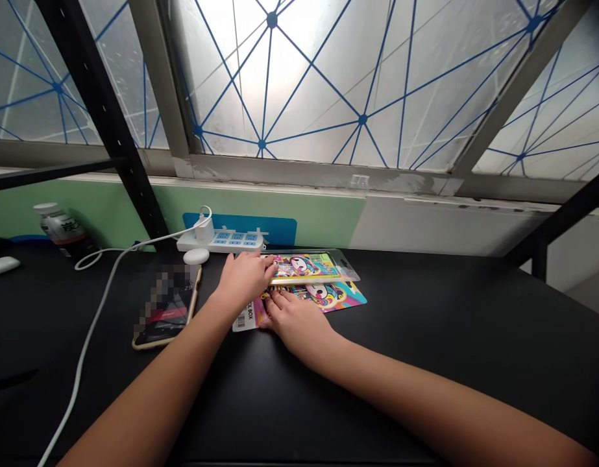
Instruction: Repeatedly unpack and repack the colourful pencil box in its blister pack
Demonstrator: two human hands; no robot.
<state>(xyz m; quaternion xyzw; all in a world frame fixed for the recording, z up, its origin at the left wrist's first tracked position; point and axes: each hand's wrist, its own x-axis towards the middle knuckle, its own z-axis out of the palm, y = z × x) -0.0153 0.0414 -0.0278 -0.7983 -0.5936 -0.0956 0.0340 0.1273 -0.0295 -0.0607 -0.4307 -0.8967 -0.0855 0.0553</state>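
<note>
A colourful pencil box in clear plastic packaging lies on the black table, just past a colourful printed card with a white barcode label. My left hand rests on the left end of the box, fingers curled over its edge. My right hand lies flat on the card, fingers stretched out and pressing it down.
A phone lies left of my hands. Behind it are a white earbud case and a white power strip with a charger and a cable trailing down the table. A bottle stands far left. Windows rise behind.
</note>
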